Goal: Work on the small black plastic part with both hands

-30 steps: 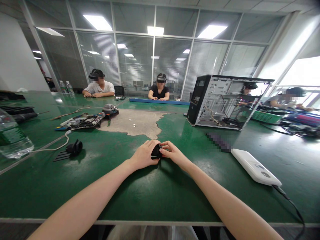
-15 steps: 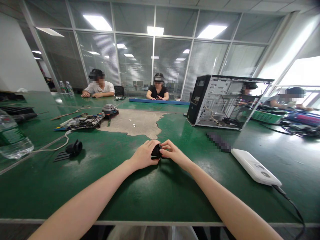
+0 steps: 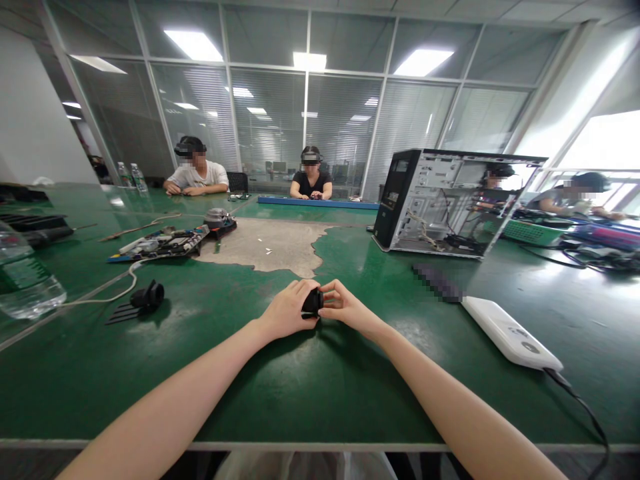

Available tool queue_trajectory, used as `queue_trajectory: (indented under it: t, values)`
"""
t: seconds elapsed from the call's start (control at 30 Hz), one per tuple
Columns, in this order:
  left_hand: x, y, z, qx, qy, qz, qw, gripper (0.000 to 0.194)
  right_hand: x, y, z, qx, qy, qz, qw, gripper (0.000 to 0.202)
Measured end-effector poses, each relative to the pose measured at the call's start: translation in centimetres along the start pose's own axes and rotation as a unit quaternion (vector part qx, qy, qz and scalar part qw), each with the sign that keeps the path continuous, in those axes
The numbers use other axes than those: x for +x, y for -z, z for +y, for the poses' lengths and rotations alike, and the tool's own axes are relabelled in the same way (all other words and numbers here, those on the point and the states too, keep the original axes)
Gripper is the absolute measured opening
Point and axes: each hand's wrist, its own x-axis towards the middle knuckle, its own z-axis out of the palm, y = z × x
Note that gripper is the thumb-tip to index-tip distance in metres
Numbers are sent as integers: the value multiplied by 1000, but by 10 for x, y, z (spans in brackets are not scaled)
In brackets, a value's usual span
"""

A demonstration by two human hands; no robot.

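Left grip clamped on small black part, near middle of the green desk. Right grip has fingertips at the part's right side; can't tell if they pinch it. Left: finned black piece, circuit board behind it, clear bottle at the edge. Right: white device with cable, open computer case beyond. Far side: person in white, person in black, both seated.
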Motion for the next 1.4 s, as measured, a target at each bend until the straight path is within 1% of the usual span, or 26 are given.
queue_trajectory:
  t: [0.17, 0.37, 0.43, 0.6, 0.77, 1.0, 1.23, 1.4]
  values:
    - [1, 0, 1, -1, -3, 3, 1000, 55, 2, -2, 3, 5, -12, 20, 1000, 30]
    - [1, -1, 0, 0, -2, 2, 1000, 56, 6, 0, 9, 6, -27, 28, 999, 33]
    - [0, -1, 0, -1, -3, 4, 1000, 56, 5, 1, 8, 2, -17, 19, 1000, 33]
    - [0, -1, 0, -3, -4, 2, 1000, 57, 2, 1, 2, 12, 2, -1, 1000, 40]
    - [1, 0, 1, -4, 2, 4, 1000, 56, 3, -2, 2, 12, -7, 25, 1000, 30]
    - [1, 0, -1, 1, -2, 0, 1000, 56, 6, -1, 8, 3, -28, 38, 999, 33]
    - [0, -1, -1, 1, -5, 4, 1000, 57, 1, -1, 0, -4, 1, 8, 1000, 39]
    - [0, 0, -1, 1, -6, 6, 1000, 56, 2, -2, 1, -1, -11, 23, 1000, 29]
